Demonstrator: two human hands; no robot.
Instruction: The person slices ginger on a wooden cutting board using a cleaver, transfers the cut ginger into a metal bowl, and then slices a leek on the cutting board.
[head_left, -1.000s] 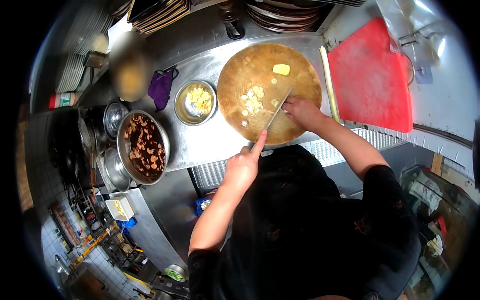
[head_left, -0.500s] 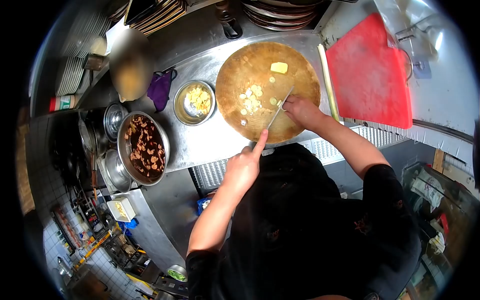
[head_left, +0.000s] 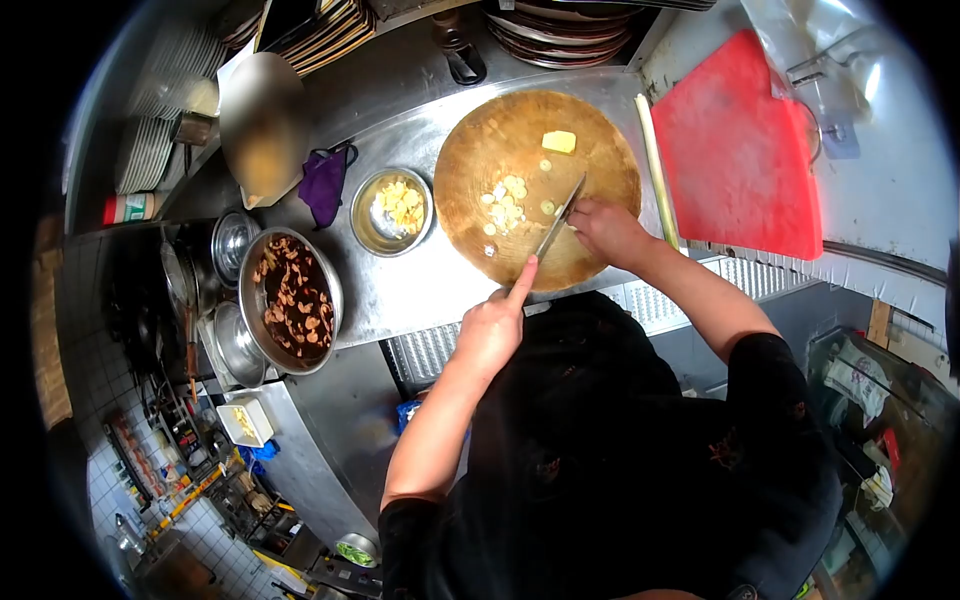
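Observation:
A round wooden chopping board lies on the steel counter. My left hand is closed round the handle of a knife, index finger stretched along it. The blade points away to the right over the board. On its right side, my right hand has its fingers curled in against the blade; whatever they grip is hidden. Left of the knife is a loose pile of pale round slices, with a few single slices nearer the blade. A yellow block sits at the back of the board.
Left of the board stand a metal bowl of yellowish slices and a larger bowl of meat strips in dark liquid. A purple mask lies behind them. A pale stalk and a red cutting board are at right.
The knife blade has tilted, so more of its flat side shows. My hands stay at nearly the same spot on the board. The whole view has shifted slightly.

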